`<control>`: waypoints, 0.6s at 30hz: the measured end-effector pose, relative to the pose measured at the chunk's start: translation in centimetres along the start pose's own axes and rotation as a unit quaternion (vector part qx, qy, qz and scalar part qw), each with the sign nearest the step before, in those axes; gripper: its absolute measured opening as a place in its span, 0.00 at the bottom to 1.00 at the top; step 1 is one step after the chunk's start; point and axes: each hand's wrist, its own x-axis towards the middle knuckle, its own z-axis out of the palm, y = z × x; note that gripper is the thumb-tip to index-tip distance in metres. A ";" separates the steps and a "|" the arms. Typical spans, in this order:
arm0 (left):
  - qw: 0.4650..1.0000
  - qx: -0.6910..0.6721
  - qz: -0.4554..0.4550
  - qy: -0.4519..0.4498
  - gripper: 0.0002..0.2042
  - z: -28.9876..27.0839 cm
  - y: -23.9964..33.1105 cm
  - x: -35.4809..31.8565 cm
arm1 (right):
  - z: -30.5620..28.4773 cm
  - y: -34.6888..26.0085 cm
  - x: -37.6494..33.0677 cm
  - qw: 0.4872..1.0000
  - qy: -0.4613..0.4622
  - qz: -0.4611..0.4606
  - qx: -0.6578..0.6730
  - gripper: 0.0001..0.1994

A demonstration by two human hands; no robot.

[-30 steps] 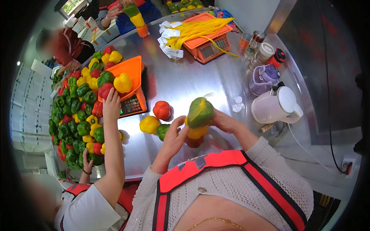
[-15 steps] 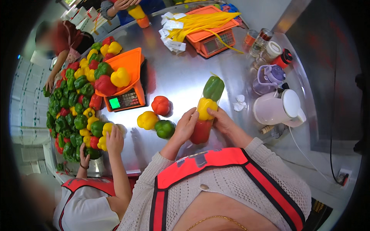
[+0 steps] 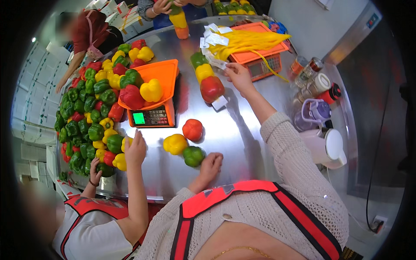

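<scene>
My right hand (image 3: 239,79) reaches to the far side of the table, its fingers pinched on a white label (image 3: 216,62) at the end of the long yellow mesh strips (image 3: 253,41). Just left of it lies a row of three bell peppers, green, yellow and red (image 3: 212,89), with a white tag (image 3: 220,103) at the red end. My left hand (image 3: 211,167) rests near the table's front with curled fingers and nothing visible in them. Beside it sit a loose green pepper (image 3: 193,156), a yellow pepper (image 3: 175,144) and a red-orange pepper (image 3: 193,130).
An orange scale (image 3: 169,82) holding several peppers stands left of centre, before a large pepper heap (image 3: 82,117). Another orange scale (image 3: 264,65) sits under the strips. Jars (image 3: 318,82), a purple bottle (image 3: 314,112) and a kettle (image 3: 323,145) line the right. Co-workers stand left and opposite.
The three-pepper row that both hands held has been let go and lies farther off, near the strips. My right hand has moved away to the labels; the left has drawn back beside the green pepper.
</scene>
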 end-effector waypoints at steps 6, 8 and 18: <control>0.916 0.219 0.318 0.105 0.03 1.2 -0.9 0.3 | -6.2 1.1 6.5 0.950 0.101 -0.123 -0.269 0.12; 0.913 0.236 0.317 0.108 0.03 1.2 -0.9 0.1 | -8.2 0.3 7.8 0.902 0.130 -0.162 -0.378 0.12; 0.906 0.233 0.331 0.121 0.03 1.3 -0.8 0.0 | -14.8 -0.2 12.0 0.899 0.009 -0.086 -0.428 0.13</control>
